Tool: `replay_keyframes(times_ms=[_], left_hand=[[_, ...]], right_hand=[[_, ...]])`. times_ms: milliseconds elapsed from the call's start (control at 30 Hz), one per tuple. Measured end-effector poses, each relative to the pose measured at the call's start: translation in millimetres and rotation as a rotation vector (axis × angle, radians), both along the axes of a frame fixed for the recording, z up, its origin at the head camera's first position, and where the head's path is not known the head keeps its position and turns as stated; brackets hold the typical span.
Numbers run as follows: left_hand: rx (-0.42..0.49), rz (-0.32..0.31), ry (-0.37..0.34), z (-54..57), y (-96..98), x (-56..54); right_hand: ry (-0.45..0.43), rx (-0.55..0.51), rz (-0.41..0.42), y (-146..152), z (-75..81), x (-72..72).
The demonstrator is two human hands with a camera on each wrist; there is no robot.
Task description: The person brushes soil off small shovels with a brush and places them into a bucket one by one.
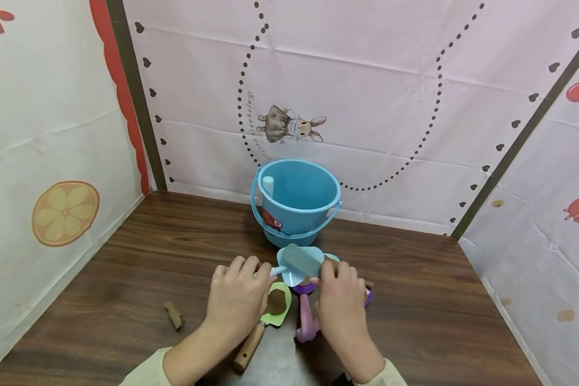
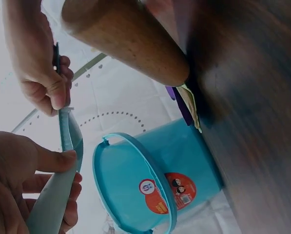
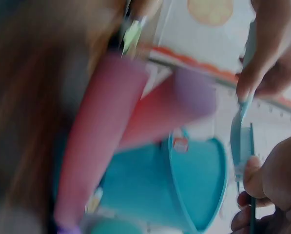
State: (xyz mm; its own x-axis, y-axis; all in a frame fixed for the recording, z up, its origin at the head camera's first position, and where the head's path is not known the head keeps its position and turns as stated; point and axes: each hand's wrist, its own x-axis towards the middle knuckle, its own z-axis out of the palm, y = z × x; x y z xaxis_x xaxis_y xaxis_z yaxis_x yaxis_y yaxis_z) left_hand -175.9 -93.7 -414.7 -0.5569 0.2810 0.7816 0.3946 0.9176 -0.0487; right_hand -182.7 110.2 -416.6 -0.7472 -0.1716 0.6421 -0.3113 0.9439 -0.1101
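Note:
My left hand (image 1: 238,292) grips the handle of a light blue toy shovel (image 1: 291,276), its blade lifted over the table in front of the bucket. My right hand (image 1: 340,297) pinches a flat, thin grey-green piece (image 1: 303,261) against the shovel's blade; its exact kind I cannot tell. Edge-on in the right wrist view, the grey-green piece (image 3: 252,139) looks like a dark strip beside the shovel (image 3: 239,134). Below the hands lies a green shovel (image 1: 282,313) with a wooden handle (image 1: 250,346) and a brown patch on its blade.
A blue bucket (image 1: 299,206) stands at the back, a pale handle (image 1: 267,186) inside it. Pink handles (image 1: 306,319) and purple tool parts (image 1: 304,288) lie between the hands. A curled brown piece (image 1: 173,315) is at left. Printed cloth walls (image 1: 376,107) surround the table.

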Motion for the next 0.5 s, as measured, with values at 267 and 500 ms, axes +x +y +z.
replay_keyframes(times_ms=[267,500], left_hand=[[0.000,0.003,-0.026,0.5,-0.4,1.6],[-0.003,0.012,-0.027,1.3,-1.3,0.4]], right_hand=[[0.008,-0.084,-0.159,30,11.8,-14.2],[-0.021,-0.112,-0.147,37,17.3,-15.0]])
